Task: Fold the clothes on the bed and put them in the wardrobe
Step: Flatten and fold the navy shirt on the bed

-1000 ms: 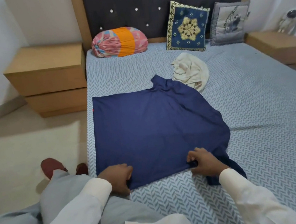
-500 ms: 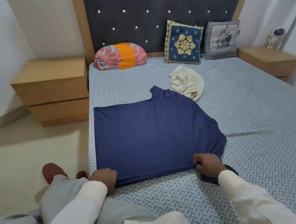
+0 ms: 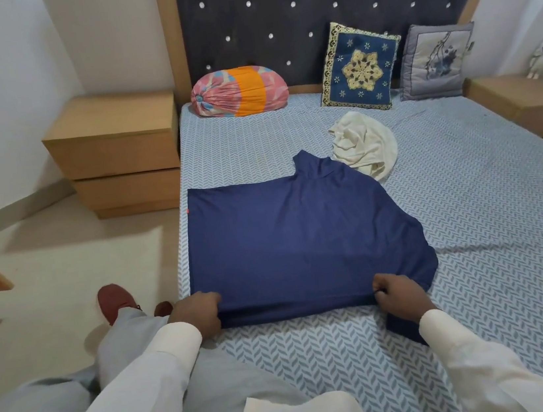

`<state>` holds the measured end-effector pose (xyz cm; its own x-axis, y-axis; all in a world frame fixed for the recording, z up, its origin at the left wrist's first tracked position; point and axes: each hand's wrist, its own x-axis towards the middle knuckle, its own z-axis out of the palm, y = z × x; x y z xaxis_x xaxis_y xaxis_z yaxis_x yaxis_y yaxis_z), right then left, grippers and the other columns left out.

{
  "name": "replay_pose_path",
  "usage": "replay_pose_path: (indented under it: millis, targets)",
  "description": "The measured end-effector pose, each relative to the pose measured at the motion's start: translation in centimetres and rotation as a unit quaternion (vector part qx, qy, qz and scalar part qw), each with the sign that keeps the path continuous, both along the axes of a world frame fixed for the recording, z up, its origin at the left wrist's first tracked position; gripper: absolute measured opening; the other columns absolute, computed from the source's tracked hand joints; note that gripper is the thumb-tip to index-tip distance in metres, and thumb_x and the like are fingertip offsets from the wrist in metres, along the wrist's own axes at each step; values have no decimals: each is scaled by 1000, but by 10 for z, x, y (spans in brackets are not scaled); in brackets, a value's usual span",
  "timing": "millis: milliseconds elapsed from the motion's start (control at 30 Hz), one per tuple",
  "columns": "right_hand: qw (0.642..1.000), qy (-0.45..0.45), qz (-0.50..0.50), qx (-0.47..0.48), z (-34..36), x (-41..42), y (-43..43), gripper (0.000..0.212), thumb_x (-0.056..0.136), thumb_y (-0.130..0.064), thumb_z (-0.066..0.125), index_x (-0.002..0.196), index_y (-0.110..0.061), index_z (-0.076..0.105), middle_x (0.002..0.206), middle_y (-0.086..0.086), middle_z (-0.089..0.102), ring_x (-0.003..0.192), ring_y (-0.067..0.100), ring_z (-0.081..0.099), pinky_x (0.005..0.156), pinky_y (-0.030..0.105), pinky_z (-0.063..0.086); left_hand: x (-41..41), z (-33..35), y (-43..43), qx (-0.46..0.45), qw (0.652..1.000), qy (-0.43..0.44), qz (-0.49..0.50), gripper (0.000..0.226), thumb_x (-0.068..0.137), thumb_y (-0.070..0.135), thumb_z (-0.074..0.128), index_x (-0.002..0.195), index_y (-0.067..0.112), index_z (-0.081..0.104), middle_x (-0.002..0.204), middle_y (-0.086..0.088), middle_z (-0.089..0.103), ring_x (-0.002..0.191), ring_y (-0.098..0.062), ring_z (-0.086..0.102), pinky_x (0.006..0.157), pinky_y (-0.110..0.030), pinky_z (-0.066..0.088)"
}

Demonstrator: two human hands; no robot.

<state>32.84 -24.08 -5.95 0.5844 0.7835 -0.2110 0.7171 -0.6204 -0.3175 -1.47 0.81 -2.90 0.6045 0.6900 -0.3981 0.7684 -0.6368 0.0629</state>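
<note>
Your left hand: fingers curled over the near hem of the navy shirt, gripping it at the left corner. Your right hand: fingers curled likewise, pinching the same hem toward its right end. Shirt lies spread flat on the bed, along its left edge. Crumpled cream garment sits just past the shirt's collar, touching it.

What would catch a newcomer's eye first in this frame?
The navy shirt stands out most, spread flat on the near left part of the bed, with the left hand and right hand gripping its near edge. Just beyond its far right edge lies a crumpled cream garment, and a pink and orange bolster sits by the headboard.
</note>
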Motion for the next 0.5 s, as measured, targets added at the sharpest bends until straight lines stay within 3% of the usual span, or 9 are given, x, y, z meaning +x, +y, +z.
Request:
replay_pose_path:
  millis: [100, 233, 400, 500]
  targets:
    - [998, -24, -29, 43, 3, 9, 15, 6, 79, -24, 52, 73, -25, 50, 76, -8, 65, 75, 23, 61, 68, 33, 50, -2, 1, 16, -44, 979, -155, 125, 16, 76, 10, 53, 84, 23, 55, 91, 0, 58, 88, -26, 58, 73, -28, 42]
    - [993, -48, -70, 83, 21, 21, 54, 10, 84, -25, 53, 75, -23, 50, 80, -2, 66, 78, 26, 60, 69, 34, 45, 1, 1, 40, -79, 900, -341, 258, 18, 84, 8, 56, 85, 21, 68, 96, -1, 68, 94, -25, 61, 80, -27, 42]
    - [991, -13, -94, 94, 35, 34, 115, 11, 86, -27, 53, 77, -20, 54, 82, -1, 66, 81, 27, 60, 74, 36, 48, 24, 4, 68, -96, 838, -397, 362, 21, 89, 13, 56, 100, 10, 73, 108, -7, 70, 104, -28, 60, 83, -26, 39]
    - [993, -6, -96, 72, 32, 42, 142, 11, 87, -27, 51, 80, -20, 55, 84, -2, 65, 84, 26, 60, 76, 36, 46, 33, -1, 85, -99, 822, -391, 403, 21, 88, 18, 55, 93, 9, 73, 104, -11, 71, 104, -34, 61, 86, -32, 45]
